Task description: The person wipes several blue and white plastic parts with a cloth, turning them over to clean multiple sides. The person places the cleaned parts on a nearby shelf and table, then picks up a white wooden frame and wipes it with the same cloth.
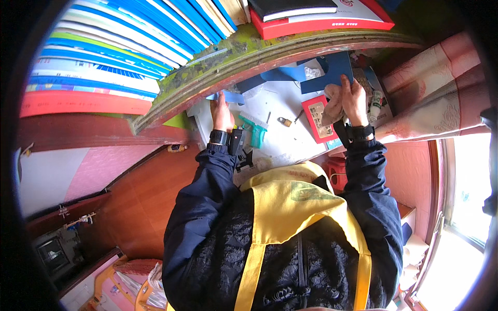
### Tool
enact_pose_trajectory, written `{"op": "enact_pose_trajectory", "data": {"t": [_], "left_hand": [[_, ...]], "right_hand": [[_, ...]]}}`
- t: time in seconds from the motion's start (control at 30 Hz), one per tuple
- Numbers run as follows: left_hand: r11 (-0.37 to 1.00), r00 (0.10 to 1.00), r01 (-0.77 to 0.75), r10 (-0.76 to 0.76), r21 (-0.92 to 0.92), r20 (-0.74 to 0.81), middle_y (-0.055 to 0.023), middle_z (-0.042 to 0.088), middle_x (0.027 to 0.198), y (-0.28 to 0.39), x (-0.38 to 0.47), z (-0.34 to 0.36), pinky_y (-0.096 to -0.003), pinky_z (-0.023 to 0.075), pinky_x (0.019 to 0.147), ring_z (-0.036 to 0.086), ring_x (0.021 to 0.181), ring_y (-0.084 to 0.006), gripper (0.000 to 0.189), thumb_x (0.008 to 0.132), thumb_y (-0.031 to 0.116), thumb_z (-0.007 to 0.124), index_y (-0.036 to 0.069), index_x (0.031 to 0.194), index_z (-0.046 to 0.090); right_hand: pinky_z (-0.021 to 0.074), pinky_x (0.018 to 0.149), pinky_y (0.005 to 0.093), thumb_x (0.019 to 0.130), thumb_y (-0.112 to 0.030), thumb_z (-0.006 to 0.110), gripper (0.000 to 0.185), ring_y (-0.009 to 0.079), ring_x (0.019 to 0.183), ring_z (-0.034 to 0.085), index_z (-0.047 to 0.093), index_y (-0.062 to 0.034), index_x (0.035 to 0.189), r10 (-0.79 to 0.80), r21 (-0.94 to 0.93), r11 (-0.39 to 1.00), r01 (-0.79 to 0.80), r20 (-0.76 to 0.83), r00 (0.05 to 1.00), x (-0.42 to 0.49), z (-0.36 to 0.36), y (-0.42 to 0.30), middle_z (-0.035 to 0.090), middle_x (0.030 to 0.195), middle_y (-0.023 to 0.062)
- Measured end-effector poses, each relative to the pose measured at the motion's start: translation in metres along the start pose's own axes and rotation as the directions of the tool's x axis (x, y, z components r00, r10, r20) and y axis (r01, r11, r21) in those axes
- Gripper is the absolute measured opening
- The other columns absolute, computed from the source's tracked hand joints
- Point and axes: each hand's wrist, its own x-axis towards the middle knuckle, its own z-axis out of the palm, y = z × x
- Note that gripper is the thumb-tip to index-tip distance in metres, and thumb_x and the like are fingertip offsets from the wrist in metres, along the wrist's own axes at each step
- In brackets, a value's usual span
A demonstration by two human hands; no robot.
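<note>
My left hand (222, 114) pinches a light-blue flat piece (232, 97) at the desk's left, under the shelf edge. My right hand (354, 100) grips a dark-blue cardboard piece (330, 74) with a curved cutout, along with a crumpled greyish-pink cloth (333, 102). Between the hands, a teal toy pistol (255, 128), a small brass padlock (285, 122) and a thin dark pen-like item (299, 116) lie on the white desk (278, 101). A red box (320, 119) with handwriting on a label lies beside the cloth. Another blue piece (278, 75) lies further back.
A worn green shelf (218, 62) crosses above the desk, holding rows of books (128, 42) and a red box with a black notebook (297, 8). Pink curtains (439, 85) hang at the right. A white bottle (376, 105) stands near my right hand, and a red stool (337, 171) is below.
</note>
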Motion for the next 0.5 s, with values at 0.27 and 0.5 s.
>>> {"op": "enact_pose_trajectory", "data": {"t": [0.27,0.5], "left_hand": [[0.924,0.916,0.353,-0.374,0.148,0.145,-0.0019,0.052,0.103,0.009,0.007,-0.022,-0.025,0.0468,0.067,0.055,0.081,-0.0122,0.035,0.089,0.03,0.065,0.009,0.114,0.052],[0.824,0.694,0.428,-0.562,0.37,0.449,-0.011,0.048,0.135,0.056,-0.081,-0.01,-0.0438,0.0459,0.092,0.05,0.119,-0.026,0.063,0.094,0.044,0.054,0.009,0.142,0.034]], "right_hand": [[0.0448,0.064,0.0242,0.097,-0.036,0.056,0.04,0.0064,0.076,0.05,0.062,0.004,0.099,0.157,0.307,0.91,-0.28,0.368,0.916,-0.03,-0.026,0.01,0.06,0.083,0.0002],[0.0479,0.062,0.0245,0.096,-0.042,0.055,0.046,0.0085,0.071,0.055,0.063,0.0036,0.094,0.122,0.22,0.931,-0.29,0.563,0.817,-0.039,-0.047,0.008,0.063,0.08,0.0031]]}}
